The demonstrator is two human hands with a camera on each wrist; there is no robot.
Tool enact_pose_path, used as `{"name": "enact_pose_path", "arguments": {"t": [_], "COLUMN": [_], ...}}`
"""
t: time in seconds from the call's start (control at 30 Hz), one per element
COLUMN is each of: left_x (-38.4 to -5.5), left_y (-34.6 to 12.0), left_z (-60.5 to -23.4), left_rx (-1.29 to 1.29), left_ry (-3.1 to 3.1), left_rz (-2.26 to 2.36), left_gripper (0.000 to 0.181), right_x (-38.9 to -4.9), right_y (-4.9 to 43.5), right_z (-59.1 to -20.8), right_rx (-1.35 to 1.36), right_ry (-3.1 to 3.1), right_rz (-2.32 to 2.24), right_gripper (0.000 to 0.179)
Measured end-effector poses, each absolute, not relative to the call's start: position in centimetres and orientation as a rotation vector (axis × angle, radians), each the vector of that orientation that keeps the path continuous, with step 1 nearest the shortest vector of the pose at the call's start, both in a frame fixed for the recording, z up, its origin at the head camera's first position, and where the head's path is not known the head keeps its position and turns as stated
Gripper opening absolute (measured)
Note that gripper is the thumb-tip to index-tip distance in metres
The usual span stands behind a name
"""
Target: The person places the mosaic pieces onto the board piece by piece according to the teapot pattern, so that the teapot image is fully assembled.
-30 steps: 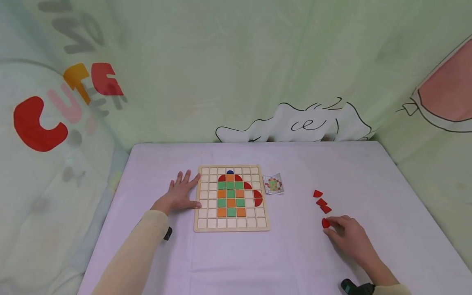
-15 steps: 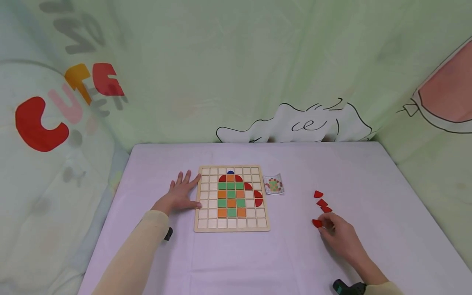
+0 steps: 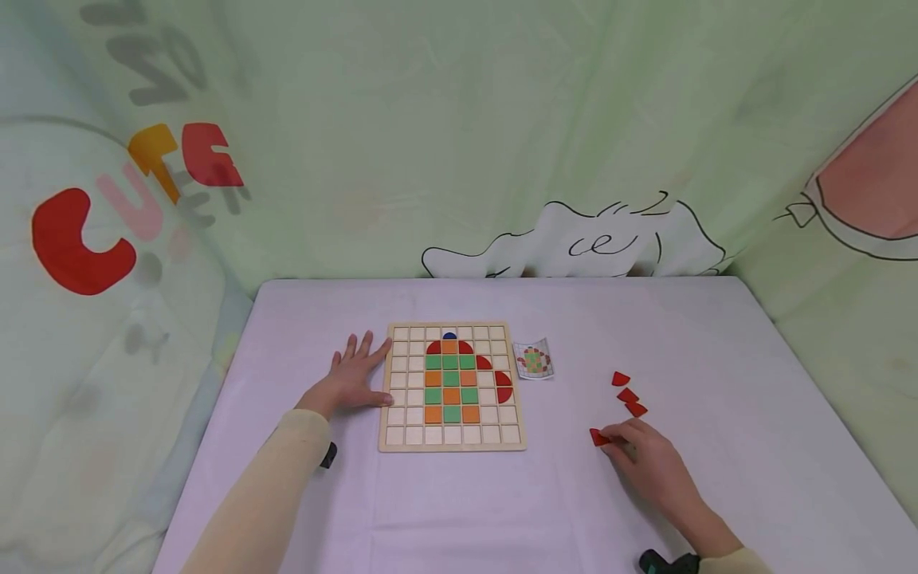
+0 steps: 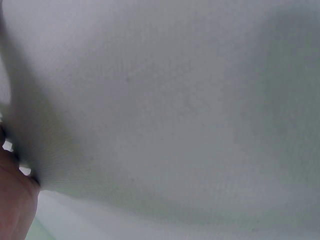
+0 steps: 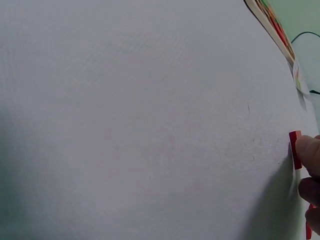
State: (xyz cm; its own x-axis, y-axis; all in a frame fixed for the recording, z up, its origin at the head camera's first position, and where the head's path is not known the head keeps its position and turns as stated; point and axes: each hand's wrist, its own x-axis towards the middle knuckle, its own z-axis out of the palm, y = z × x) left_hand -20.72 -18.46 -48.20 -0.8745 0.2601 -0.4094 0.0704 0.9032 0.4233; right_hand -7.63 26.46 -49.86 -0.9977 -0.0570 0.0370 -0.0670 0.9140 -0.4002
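Note:
In the head view my left hand (image 3: 349, 381) lies with spread fingers at the left edge of a wooden grid board (image 3: 452, 448), thumb and forefinger touching its frame. The board bears green and orange square tiles (image 3: 450, 377), a blue piece (image 3: 449, 336) at the top and several red curved tiles (image 3: 504, 387). To the board's right, my right hand (image 3: 649, 470) pinches a red curved tile (image 3: 598, 438) between thumb and fingers, low over the cloth. The right wrist view shows that red tile (image 5: 295, 150) edge-on at the fingertips.
A small pattern card (image 3: 534, 360) lies just right of the board. Three loose red tiles (image 3: 627, 395) lie beyond my right hand in a short slanting row. A pale cloth (image 3: 459, 510) covers the table, and printed curtains (image 3: 459, 143) stand behind it.
My right hand has moved left toward the board with the red tile, which has turned in its fingers. My left hand and the board have stayed in place.

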Motion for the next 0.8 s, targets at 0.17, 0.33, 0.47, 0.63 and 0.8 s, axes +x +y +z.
{"name": "enact_pose_path", "arguments": {"t": [0.17, 0.33, 0.47, 0.63, 0.8], "left_x": [-20.7, -20.7, -20.6, -20.6, -20.6], "left_y": [-18.4, -18.4, -18.4, -18.4, -18.4], "left_z": [-48.2, -48.2, -48.0, -48.1, -48.1], "left_rx": [0.243, 0.236, 0.241, 0.249, 0.248], "left_ry": [2.599, 2.598, 2.602, 2.604, 2.608], "left_rz": [0.544, 0.55, 0.547, 0.541, 0.539], "left_gripper": [0.107, 0.107, 0.107, 0.106, 0.107], "right_x": [-7.8, -7.8, -7.8, -8.1, -8.5], "right_y": [26.6, 26.1, 25.6, 25.3, 25.3], "right_z": [-49.9, -50.0, -49.9, -49.9, -50.1], "right_rx": [0.092, 0.101, 0.128, 0.13, 0.121], "right_ry": [-3.073, -3.121, -3.139, -3.138, -3.126], "right_rz": [0.661, 0.737, 0.833, 0.853, 0.776], "right_gripper": [0.033, 0.04, 0.043, 0.046, 0.043]}}
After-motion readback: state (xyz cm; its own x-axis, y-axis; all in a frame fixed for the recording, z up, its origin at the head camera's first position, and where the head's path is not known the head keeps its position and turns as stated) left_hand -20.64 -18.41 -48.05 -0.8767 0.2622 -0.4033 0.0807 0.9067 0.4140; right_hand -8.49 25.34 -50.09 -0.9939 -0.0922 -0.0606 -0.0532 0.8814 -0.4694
